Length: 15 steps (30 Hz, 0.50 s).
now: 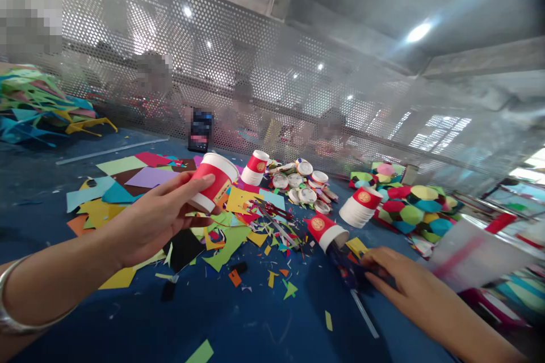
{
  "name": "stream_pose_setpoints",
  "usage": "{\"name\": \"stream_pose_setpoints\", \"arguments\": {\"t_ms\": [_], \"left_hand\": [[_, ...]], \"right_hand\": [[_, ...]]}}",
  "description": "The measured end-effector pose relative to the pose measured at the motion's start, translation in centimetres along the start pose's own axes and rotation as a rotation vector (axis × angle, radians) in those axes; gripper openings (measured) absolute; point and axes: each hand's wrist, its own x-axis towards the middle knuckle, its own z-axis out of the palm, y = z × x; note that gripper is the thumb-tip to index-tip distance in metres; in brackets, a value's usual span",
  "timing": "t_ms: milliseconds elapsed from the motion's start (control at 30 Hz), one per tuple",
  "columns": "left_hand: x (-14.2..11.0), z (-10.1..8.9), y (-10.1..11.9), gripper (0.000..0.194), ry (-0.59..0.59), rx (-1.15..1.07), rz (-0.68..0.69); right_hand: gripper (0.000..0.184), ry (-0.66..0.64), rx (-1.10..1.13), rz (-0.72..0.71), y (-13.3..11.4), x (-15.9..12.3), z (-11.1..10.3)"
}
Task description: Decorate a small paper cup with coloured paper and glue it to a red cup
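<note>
My left hand (pixel 166 212) grips a red and white paper cup (pixel 216 178), tilted, above the heap of paper scraps. At the right, my right hand (pixel 394 275) has its thumb and fingers closed around a dark, blurred item (pixel 349 269) whose kind I cannot make out. Just beyond that item, a second red paper cup (pixel 326 231) lies on its side with its mouth facing it. Coloured paper scraps (pixel 230 244) spread between my hands, with scissors (pixel 279 224) lying among them.
Stacked paper cups (pixel 361 207) stand at the right, another stack (pixel 255 167) at the back. Cut cup bottoms (pixel 304 181) are heaped behind the scraps. A phone (pixel 200 130) leans against the perforated metal screen (pixel 255 68). Colourful paper balls (pixel 409 204) and a translucent container (pixel 472 252) are at the right.
</note>
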Motion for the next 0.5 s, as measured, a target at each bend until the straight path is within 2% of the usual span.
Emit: {"name": "stream_pose_setpoints", "arguments": {"t_ms": [67, 133, 200, 267, 367, 433, 500], "left_hand": [[0.1, 0.1, 0.0, 0.043, 0.003, 0.009, -0.021], [0.2, 0.0, -0.2, 0.042, -0.004, 0.04, -0.016], [0.4, -0.2, -0.6, 0.045, -0.032, 0.098, -0.008], [0.6, -0.4, -0.9, 0.055, -0.037, 0.251, 0.04], [0.8, -0.6, -1.0, 0.069, 0.0, 0.568, 0.216], [0.8, -0.6, -0.8, 0.069, 0.015, 0.687, 0.307], [0.8, -0.5, -0.7, 0.065, 0.017, 0.72, 0.334]], "right_hand": [[0.016, 0.022, -0.031, -0.018, -0.2, 0.1, -0.1], [0.016, 0.063, -0.056, -0.024, -1.5, 0.4, -0.6], [0.02, 0.086, -0.047, -0.032, -4.0, 1.1, -1.4], [0.021, 0.074, -0.036, -0.101, -7.3, 2.3, -2.1], [0.018, 0.078, -0.089, -0.275, -12.5, 5.4, -2.6], [0.017, 0.058, -0.194, -0.303, -14.9, 8.1, -2.2], [0.015, 0.075, -0.23, -0.299, -16.2, 10.7, -1.2]]}}
